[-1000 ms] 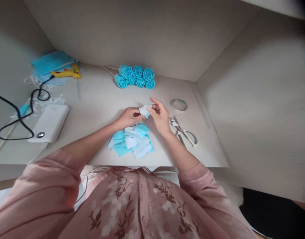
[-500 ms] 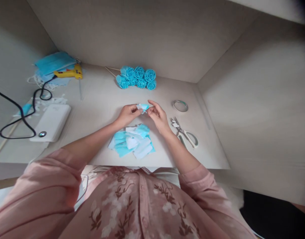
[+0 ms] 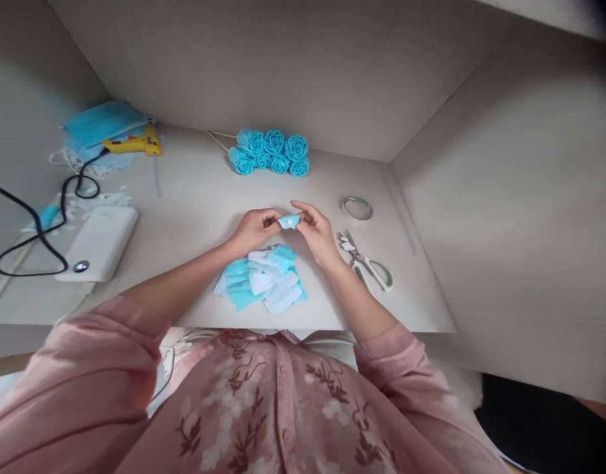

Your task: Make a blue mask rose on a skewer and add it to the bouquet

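Note:
Between my two hands is a small folded piece of blue face-mask fabric, with a white patch on it. My left hand pinches its left end, while my right hand grips the right end between thumb and fingers, index finger raised. Just below, toward my body, lies a loose pile of blue and white fabric pieces. To the right of my right hand, scissors with pale handles rest on the table, small white scraps by their blades. A roll of tape lies beyond the scissors.
Blue fabric roses on sticks lie at the back. On the left are a yellow glue gun with a looping black cord, a stack of blue masks, white scraps, and a white power bank. Panels enclose the table.
The fabric piece has been turned and flattened between my fingers, now showing a blue face. Both hands stay in nearly the same place, and my right fingers have closed onto its end.

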A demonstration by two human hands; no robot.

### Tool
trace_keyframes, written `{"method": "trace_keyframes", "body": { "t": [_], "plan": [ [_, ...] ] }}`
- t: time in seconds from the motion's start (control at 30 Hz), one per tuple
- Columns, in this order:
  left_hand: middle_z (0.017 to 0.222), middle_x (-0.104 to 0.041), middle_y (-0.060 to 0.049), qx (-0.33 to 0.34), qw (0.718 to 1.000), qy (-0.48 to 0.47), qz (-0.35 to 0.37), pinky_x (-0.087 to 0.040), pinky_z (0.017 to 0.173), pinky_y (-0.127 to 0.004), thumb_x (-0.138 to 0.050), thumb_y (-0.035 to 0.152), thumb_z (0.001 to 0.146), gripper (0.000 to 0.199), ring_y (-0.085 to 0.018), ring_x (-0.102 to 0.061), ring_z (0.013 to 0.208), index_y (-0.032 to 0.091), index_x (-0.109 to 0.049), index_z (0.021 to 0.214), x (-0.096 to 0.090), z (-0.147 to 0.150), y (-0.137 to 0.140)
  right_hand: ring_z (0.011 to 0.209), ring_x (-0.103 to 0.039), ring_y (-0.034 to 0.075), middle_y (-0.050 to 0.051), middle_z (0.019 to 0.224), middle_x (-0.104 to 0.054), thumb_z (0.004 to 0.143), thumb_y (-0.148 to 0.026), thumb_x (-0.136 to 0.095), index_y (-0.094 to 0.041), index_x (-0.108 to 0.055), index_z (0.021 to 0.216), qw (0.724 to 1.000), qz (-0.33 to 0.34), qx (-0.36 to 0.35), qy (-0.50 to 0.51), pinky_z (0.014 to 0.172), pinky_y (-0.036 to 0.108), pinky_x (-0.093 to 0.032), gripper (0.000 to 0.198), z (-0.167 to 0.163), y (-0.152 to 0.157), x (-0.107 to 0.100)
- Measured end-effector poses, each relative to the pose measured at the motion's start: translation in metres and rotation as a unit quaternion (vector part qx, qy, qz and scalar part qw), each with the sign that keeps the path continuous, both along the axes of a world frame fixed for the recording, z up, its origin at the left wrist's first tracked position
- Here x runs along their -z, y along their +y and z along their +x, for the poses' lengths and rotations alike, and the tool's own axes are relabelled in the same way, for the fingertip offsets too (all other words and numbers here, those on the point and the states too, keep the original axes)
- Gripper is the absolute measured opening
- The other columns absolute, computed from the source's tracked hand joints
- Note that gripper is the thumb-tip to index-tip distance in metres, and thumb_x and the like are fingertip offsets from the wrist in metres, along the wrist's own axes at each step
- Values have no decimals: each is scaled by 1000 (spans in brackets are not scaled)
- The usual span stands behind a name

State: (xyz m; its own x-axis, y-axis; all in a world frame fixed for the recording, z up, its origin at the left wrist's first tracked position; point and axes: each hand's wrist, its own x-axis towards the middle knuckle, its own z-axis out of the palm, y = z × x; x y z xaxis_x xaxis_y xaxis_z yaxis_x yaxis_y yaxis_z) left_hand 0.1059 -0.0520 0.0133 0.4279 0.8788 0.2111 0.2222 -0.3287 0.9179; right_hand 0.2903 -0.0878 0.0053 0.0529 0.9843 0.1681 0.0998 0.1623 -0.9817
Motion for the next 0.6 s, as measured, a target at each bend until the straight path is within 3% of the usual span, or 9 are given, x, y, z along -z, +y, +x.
{"method": "trace_keyframes", "body": {
  "t": [0.2, 0.4, 0.6],
  "plan": [
    [68, -58, 1, 35, 999, 11, 1, -39, 64, -24, -58, 48, 82, 34, -14, -51, 68, 16, -63, 73, -1, 0, -1, 75, -58, 17, -2, 77, -62, 81, -48, -76, -26, -74, 111, 999, -26, -21, 39, 78, 33, -49, 37, -3, -3, -7],
    [63, -48, 3, 48, 998, 25, 12, -36, 61, -23, -57, 50, 84, 36, -12, -45, 64, 17, -55, 68, -1, 0, -2, 71, -54, 16, -2, 68, -58, 83, -69, -70, -22, -63, 71, 1000, -16, 1, 27, 74, 30, -46, 49, -5, -4, -10],
    [67, -61, -2, 62, 998, 17, -15, -41, 63, -25, -52, 63, 88, 51, -15, -55, 66, 15, -64, 73, 3, -1, -1, 65, -48, 14, -3, 62, -51, 86, -73, -66, -22, -56, 64, 1000, 12, 5, -2, 67, 29, -41, 56, -6, -5, -9]
  ]
}}
